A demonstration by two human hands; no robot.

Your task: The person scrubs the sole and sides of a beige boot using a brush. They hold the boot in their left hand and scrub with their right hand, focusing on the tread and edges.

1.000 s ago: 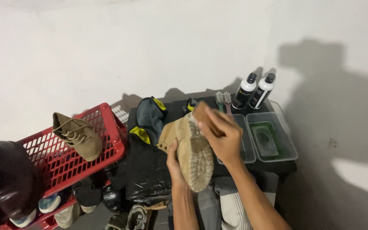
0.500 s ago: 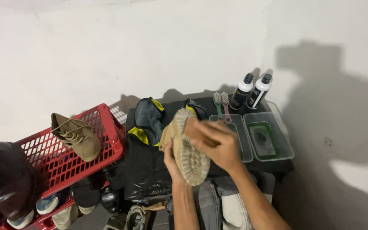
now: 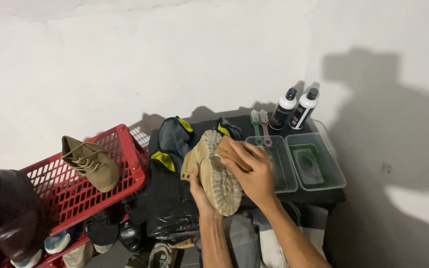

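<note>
Boot (image 3: pixel 209 171), tan suede, chunky lugged pale sole turned up twd camera, held over black-covered table (image 3: pixel 254 124). Left hand (image 3: pixel 198 191) wrapped under boot from below, gripping heel/upper side. Right hand (image 3: pixel 254 173) pressed on sole edge, fingers closed on small tan brush block (image 3: pixel 229 149) that rests against boot; bristles hidden. Boot sits between both hands, tilted, toe toward lower right. Just right of hands: two clear plastic tubs (image 3: pixel 333 173), rectangular, one w/ greenish liquid. Behind tubs: two small brushes (image 3: pixel 259 124), green and pink handles, and two black bottles (image 3: pixel 294 106) w/ white labels, upright, side by side nr wall. Dark cloth w/ yellow trim (image 3: pixel 175 141) bunched on table left of boot. Left of table: red plastic lattice basket (image 3: pixel 125 149) w/ second tan laced boot (image 3: pixel 90 161) inside, upright. More shoes (image 3: pixel 55 243) on floor under basket. Wall (image 3: pixel 125 59) white, rough plaster; hard shadow on right.
</note>
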